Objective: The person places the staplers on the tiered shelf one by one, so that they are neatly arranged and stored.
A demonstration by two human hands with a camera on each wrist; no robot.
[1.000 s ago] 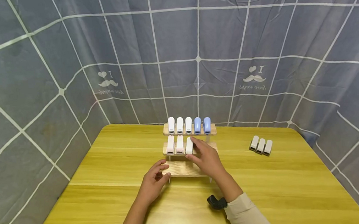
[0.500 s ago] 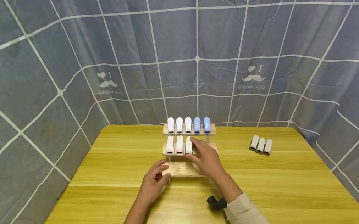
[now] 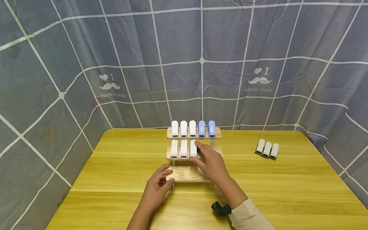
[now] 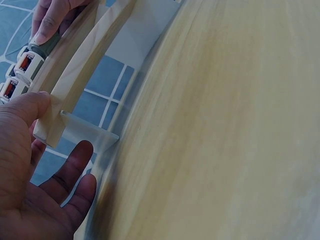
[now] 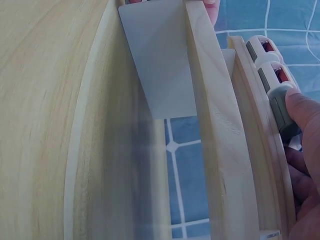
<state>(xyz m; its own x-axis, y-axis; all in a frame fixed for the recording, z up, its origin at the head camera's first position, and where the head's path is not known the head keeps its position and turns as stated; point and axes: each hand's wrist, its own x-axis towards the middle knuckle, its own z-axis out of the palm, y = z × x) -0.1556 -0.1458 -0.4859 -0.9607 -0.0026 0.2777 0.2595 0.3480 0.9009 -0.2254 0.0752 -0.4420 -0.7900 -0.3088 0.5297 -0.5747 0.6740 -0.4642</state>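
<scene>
A three-tier wooden stand with clear side supports rises from the table. On its middle tier, my right hand holds a white and grey stapler between thumb and fingers. Two white staplers with pink bases stand just left of it. My left hand pinches the left end of the lowest tier, its thumb on the front edge and other fingers spread below. In the right wrist view the right thumb presses on the grey part of the held stapler.
Along the top tier stand several staplers, white ones at left and two blue ones at right. Three white and grey staplers lie side by side on the wooden table at right. A grey gridded curtain surrounds the table.
</scene>
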